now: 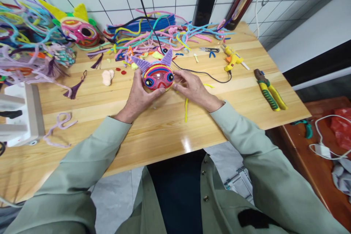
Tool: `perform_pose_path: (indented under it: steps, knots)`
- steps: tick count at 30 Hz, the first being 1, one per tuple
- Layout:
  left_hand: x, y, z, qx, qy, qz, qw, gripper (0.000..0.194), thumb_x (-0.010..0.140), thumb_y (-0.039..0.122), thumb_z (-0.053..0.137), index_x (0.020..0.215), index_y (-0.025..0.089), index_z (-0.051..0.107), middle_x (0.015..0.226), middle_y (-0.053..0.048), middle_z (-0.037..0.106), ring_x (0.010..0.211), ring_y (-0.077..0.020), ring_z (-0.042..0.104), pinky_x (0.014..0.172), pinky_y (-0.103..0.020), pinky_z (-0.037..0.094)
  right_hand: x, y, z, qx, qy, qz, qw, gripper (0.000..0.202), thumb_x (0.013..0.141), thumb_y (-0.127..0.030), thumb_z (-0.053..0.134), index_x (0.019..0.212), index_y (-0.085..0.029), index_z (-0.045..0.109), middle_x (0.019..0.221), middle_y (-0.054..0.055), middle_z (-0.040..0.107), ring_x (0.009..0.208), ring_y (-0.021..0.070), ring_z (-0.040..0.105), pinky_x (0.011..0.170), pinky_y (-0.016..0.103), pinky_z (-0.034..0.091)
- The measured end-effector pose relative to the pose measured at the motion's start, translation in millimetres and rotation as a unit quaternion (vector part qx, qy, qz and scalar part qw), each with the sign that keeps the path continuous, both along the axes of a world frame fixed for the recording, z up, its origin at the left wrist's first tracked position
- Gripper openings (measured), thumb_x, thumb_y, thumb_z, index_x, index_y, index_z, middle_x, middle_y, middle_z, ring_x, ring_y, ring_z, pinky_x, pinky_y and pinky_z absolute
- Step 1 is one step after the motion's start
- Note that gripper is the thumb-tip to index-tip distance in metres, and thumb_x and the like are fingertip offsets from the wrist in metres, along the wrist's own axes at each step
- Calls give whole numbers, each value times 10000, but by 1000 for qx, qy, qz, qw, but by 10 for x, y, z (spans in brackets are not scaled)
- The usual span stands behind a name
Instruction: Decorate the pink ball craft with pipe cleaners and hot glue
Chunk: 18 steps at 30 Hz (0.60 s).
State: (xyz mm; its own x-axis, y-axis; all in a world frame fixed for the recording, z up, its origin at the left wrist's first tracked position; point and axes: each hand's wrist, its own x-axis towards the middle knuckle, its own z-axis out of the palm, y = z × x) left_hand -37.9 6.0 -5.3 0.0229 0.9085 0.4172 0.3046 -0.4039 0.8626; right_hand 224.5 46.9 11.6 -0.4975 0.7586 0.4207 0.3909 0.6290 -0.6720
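Note:
A rounded craft head [158,76] with purple pointed ears, dark round eyes and bands of yellow, blue and pink is held above the table. My left hand [139,95] grips its left side, thumb along the lower edge. At its right side is my right hand [192,87], fingers bent and fingertips against the edge. Beneath my right hand a yellow strip [186,109] lies on the wood. Just behind the head are small coloured pieces, partly hidden by the ears.
Pipe cleaners [148,29] are heaped along the wall, near a second craft head [79,31]. Rightward lie small snips [210,49], a yellow glue gun [234,58] with its cord, and pliers [270,89]. A white power strip [35,113] stands at the left.

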Motion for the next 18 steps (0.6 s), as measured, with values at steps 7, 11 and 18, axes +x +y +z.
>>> perform_pose_path:
  steps: [7,11,18]
  knots:
    - [1,20,-9,-4,-23,-10,1000,1105,691,811,1058,1495,285,513,1557,-169,654,1589,-424,625,1330,-652,571,12,-11,17,-23,8,-8,1000,515,1034,-382,764,1529,-242,739,1406,117,860,1185,289,800,1089,458,664]
    - [-6,13,-3,-7,-22,-7,1000,1114,699,831,1042,1514,277,520,1580,-176,650,1590,-419,628,1349,-645,555,10,-2,0,-21,10,-8,1000,530,1008,-345,762,1527,-242,740,1408,114,862,1150,277,798,1064,449,668]
    - [-14,-2,77,14,-42,-24,999,1071,782,945,902,1551,299,530,1649,-169,648,1598,-404,642,1353,-620,542,-2,-19,28,-30,21,-17,999,462,997,-327,745,1446,-220,753,1341,115,869,1130,266,790,1047,436,658]
